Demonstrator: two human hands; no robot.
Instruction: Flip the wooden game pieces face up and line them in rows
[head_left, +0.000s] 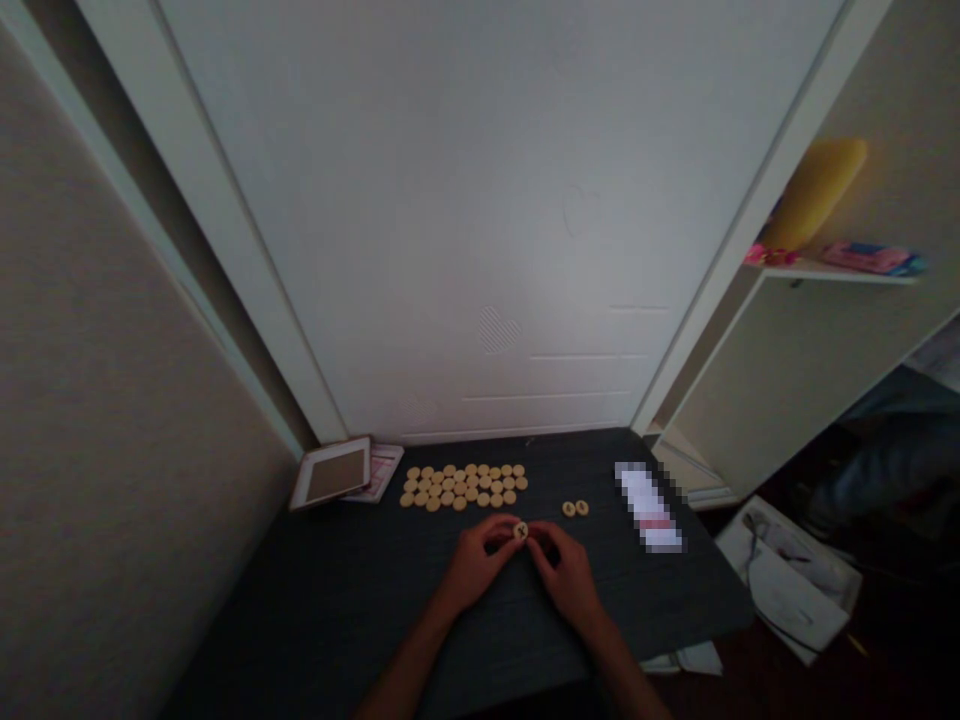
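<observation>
Between my two hands is a small round wooden disc (521, 531) with a dark mark on its face, tilted towards me. My left hand (481, 560) pinches it from the left with thumb and fingers. From the right, my right hand (561, 568) pinches the same disc. Just beyond my hands, several plain wooden discs (460, 489) lie in uneven rows on the dark table (360, 600). Two marked discs (575, 509) lie side by side, touching or nearly so, to the right of those rows.
A white-framed board (334, 473) rests on a pink-and-white printed sheet (384, 470) at the back left. At the right lies a blurred-out white object (649, 508). A white panel (480, 230) rises behind the table. A white box (799, 580) stands lower right.
</observation>
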